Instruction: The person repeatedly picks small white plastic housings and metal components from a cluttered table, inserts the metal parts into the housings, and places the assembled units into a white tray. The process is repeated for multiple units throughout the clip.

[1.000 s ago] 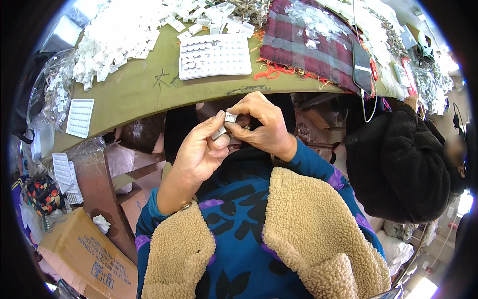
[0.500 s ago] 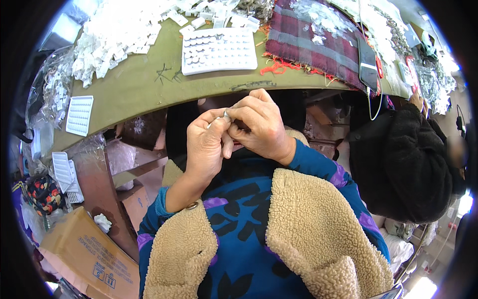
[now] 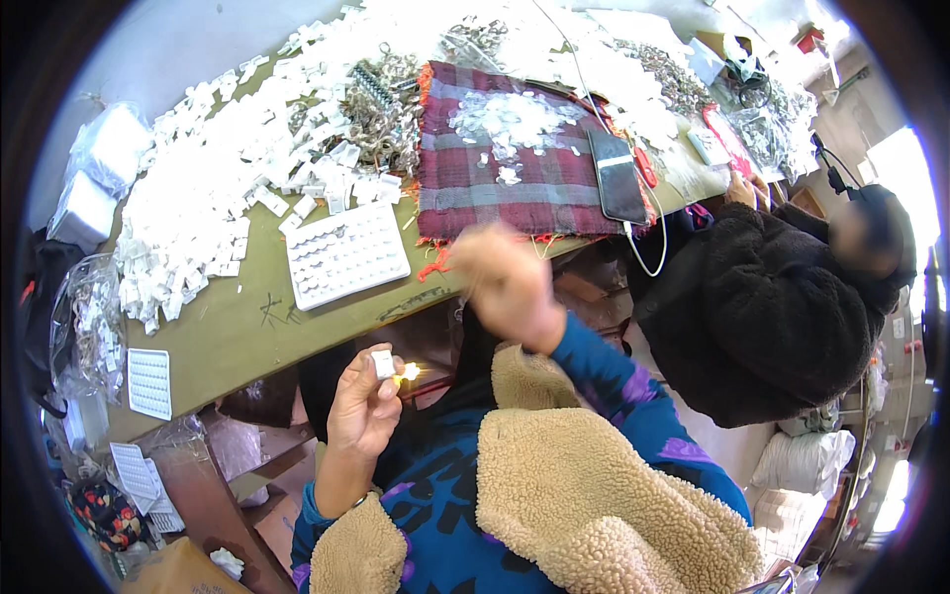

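My left hand is closed, pinching a small white square plastic piece between thumb and fingers, just in front of the table edge. Right beside that piece a small yellow light glows; what gives it off is too bright to make out. My right hand is raised near the table edge, smeared by motion, and its fingers cannot be read. Closest to it are the white tray, which has rows of small round pieces in it, and the red plaid cloth.
A big heap of white plastic pieces covers the table's left side. Clear flat bits and a phone with a white cable lie on the cloth. Another white tray sits at the left edge. A person in black works at the right.
My hands were together, pinching something small; now they are apart. My right hand has moved up towards the cloth. A yellow glow shows at the left hand. The view has shifted.
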Tool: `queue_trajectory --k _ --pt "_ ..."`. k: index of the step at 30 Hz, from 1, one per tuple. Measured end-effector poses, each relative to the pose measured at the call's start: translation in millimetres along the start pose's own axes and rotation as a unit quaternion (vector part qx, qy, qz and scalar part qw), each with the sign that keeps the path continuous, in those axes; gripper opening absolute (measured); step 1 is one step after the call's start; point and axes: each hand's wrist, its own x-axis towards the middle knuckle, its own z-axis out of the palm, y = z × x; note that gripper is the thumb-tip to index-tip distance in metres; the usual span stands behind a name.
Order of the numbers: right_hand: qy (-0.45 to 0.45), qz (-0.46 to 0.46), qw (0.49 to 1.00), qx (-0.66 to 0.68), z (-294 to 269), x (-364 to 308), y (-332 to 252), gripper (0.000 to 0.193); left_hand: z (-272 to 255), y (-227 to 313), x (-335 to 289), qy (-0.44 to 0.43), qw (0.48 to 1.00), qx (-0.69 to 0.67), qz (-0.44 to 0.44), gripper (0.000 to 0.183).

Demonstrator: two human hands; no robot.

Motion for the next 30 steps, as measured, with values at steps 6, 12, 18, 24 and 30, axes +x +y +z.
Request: queue_trajectory --k 6,12,18,24,30 --pt "-0.088 0.026 0.974 -0.206 -36.4 61.5 100.7 0.012 -6.3 -5.9 6.0 0.024 0.998 0.054 -0.030 0.027" --pt "-0.236 -0.027 0.933 -0.270 -25.4 78.5 121.0 0.015 -10.2 -7.1 11.8 0.047 0.995 0.071 -0.055 0.027" --pt "-0.269 -0.143 0.899 -0.314 -26.2 84.5 120.5 0.004 -15.4 -8.1 13.0 0.064 0.994 0.064 -0.057 0.026" --pt "-0.273 -0.109 0.898 -0.327 -24.1 91.3 104.2 0.009 -12.2 -10.5 9.4 0.050 0.996 0.062 -0.044 0.022" --pt "-0.065 0.107 0.992 0.028 -26.8 57.9 9.9 0.008 -3.6 -4.3 -0.2 0.032 0.998 0.054 0.025 0.024"
